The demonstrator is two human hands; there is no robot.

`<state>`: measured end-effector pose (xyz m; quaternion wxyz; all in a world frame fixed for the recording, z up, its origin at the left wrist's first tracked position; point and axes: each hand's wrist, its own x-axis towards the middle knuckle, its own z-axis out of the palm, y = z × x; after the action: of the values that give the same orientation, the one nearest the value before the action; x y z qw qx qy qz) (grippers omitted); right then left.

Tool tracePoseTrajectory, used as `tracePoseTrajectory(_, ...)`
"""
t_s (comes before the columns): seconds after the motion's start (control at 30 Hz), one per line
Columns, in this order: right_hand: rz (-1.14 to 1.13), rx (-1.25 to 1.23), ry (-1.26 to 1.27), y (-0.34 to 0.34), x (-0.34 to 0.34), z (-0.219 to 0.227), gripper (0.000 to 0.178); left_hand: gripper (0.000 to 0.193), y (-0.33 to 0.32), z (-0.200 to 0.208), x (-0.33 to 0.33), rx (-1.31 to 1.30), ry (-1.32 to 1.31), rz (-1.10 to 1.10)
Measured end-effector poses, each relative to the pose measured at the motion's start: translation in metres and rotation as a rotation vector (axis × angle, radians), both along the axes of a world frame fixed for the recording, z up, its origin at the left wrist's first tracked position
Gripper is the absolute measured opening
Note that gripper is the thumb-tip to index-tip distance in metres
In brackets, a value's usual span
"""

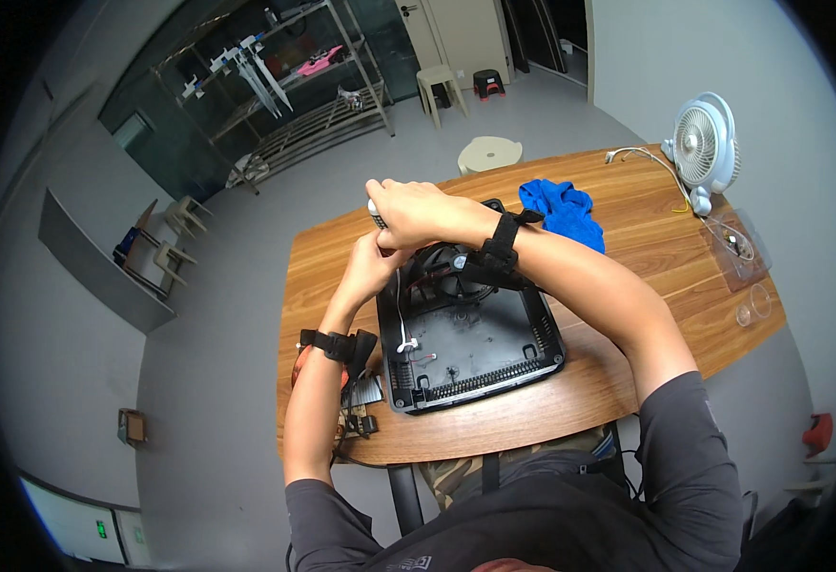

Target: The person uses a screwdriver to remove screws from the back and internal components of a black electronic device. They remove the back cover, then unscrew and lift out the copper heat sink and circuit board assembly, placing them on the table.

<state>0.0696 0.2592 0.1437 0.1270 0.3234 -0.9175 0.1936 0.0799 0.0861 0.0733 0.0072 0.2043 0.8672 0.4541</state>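
Observation:
A black plastic appliance housing lies open side up on the wooden table, a round black fan at its far end. Over its far left corner, my right hand is closed around what looks like a screwdriver; only part of a white-and-black handle shows. Just below, my left hand has its fingers pinched together at the same corner; what they hold is hidden. A white cable with a plug hangs into the housing beside my left hand.
Beside my left forearm lie a circuit board with a heat sink and a red coil, partly covered. A blue cloth sits beyond the housing. At the table's far right stand a white fan and clear plastic cups.

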Motion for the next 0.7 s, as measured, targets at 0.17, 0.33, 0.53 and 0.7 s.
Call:
tracePoseTrajectory(0.17, -0.048, -0.067, 0.087, -0.002, 0.004, -0.001, 0.048, 0.028, 0.009, 0.009, 0.002, -0.138, 0.058, 0.117)
tracePoseTrajectory(0.33, 0.003, -0.118, -0.017, -0.006, 0.006, 0.003, 0.043, 0.031, 0.007, -0.005, -0.005, -0.145, 0.128, 0.169)
tracePoseTrajectory(0.53, -0.017, -0.130, 0.097, -0.003, 0.008, -0.004, 0.045, 0.029, 0.004, -0.008, -0.003, -0.042, 0.082, 0.093)
tracePoseTrajectory(0.7, -0.050, -0.162, 0.124, 0.001, 0.001, -0.012, 0.047, 0.028, 0.017, 0.008, 0.006, -0.173, 0.119, 0.170)
